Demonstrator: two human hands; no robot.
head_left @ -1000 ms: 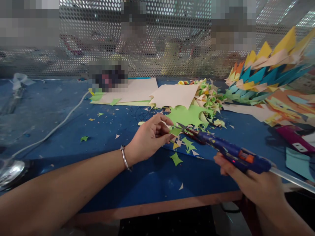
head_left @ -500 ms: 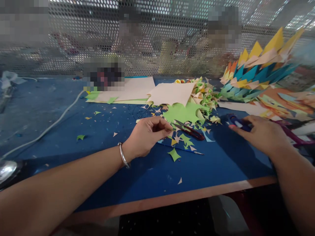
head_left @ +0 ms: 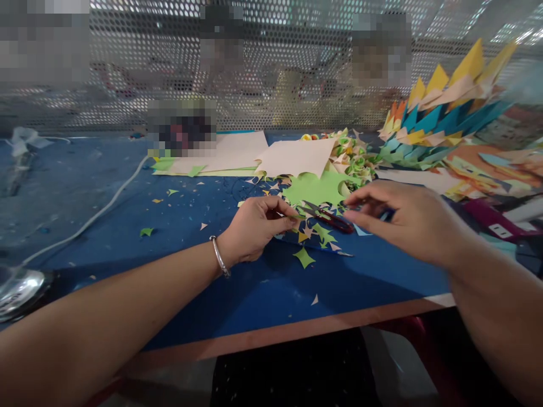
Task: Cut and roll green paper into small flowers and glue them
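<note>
My left hand point(head_left: 263, 226), a bracelet at its wrist, pinches a small greenish slip of paper point(head_left: 300, 217) between thumb and fingertips. To its right my right hand point(head_left: 399, 220) hovers over the table, thumb and forefinger apart at the tips. A bit of dark blue shows between its fingers; whether that is held, I cannot tell. Small red-handled scissors point(head_left: 333, 219) lie between the hands. Below them are a thin blue stick point(head_left: 326, 249) and a green star-shaped paper scrap point(head_left: 304, 258). Behind lies a cut-out green sheet point(head_left: 311, 186).
A cream sheet point(head_left: 294, 157) with scalloped edges lies at the back, beside a heap of curled paper pieces point(head_left: 356, 161). A layered pointed paper construction point(head_left: 449, 118) stands back right. A white cable point(head_left: 114, 198) crosses the left of the blue table, and scraps lie scattered about.
My right hand has moved left toward my left hand. The dark blue object it was gripping or touching is now mostly hidden. My left hand keeps its pinch on the paper.
</note>
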